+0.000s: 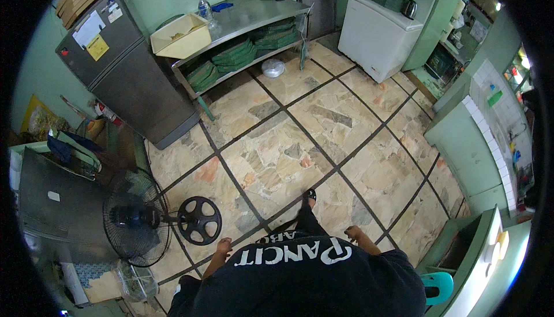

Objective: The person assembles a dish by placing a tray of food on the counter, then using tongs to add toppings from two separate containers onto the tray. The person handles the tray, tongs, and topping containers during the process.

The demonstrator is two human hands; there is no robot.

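Note:
My left hand (224,245) hangs low at my left side, its fingers loosely bent and apart, with nothing seen in them. The nearest thing to it is the round black base (199,220) of a standing fan (136,218). On my other side, my right hand (351,233) hangs over the tiled floor (369,184), fingers slightly curled and holding nothing that I can see. Neither hand touches any object. Between them show my dark shirt (300,282) and one foot in a black sandal (311,194), set forward on the floor.
A dark fridge (127,80) stands at far left. Beside it, a metal table (254,14) bears a cream basin (182,35) and a plastic bottle (204,8). Green stacks (234,55) fill its shelf. A white chest freezer (378,37) and a tiled counter (482,124) stand right.

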